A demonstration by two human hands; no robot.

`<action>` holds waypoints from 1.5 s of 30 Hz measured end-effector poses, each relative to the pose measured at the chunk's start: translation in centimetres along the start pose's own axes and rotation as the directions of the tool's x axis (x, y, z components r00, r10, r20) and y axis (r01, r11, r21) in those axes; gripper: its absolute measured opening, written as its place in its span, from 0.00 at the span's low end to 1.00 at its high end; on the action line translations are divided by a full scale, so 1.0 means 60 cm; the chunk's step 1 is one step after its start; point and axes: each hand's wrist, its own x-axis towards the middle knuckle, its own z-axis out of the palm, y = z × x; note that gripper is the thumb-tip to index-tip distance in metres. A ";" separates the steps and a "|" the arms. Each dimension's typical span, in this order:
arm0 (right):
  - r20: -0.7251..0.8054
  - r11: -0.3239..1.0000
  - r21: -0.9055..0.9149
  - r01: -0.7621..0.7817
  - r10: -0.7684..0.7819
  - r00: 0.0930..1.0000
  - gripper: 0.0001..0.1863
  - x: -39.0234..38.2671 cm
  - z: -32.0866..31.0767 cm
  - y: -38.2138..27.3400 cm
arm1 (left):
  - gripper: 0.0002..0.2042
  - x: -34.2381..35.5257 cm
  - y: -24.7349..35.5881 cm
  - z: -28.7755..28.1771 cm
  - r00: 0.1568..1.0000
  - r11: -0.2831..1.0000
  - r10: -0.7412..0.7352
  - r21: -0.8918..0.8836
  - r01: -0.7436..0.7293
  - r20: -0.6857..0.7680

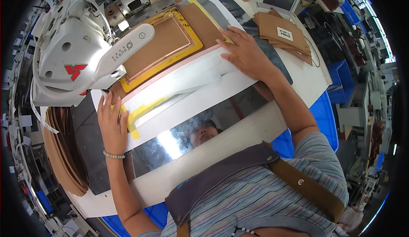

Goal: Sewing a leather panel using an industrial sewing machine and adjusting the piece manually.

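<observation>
Head: left fingers (115, 111), right fingers (235, 36) at panel's (204, 24) edges.

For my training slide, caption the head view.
Left hand and right hand flank a brown sheet with a yellow frame on it, by a white machine.
</observation>
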 end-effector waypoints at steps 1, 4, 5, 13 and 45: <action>0.002 1.000 0.007 0.008 -0.008 1.000 0.26 0.002 0.001 -0.001 | 0.23 -0.002 -0.002 -0.001 1.000 1.000 -0.010 0.005 0.010 0.002; 0.008 0.998 0.050 0.024 -0.024 1.000 0.25 0.004 0.002 0.000 | 0.22 -0.003 -0.002 0.002 0.999 0.999 -0.014 0.034 0.015 -0.032; 0.011 1.000 0.012 0.025 -0.025 1.000 0.25 0.005 0.002 0.002 | 0.21 -0.002 -0.001 0.001 0.999 0.999 -0.004 0.031 0.005 -0.040; 0.062 0.999 0.024 -0.043 0.042 0.997 0.26 0.004 -0.011 -0.005 | 0.21 0.003 0.014 -0.009 0.993 0.991 0.026 0.133 -0.011 -0.113; 0.255 0.697 0.709 -0.108 -0.110 0.961 0.16 -0.099 -0.182 -0.134 | 0.17 -0.023 -0.013 -0.008 0.982 0.995 0.070 0.086 -0.055 -0.176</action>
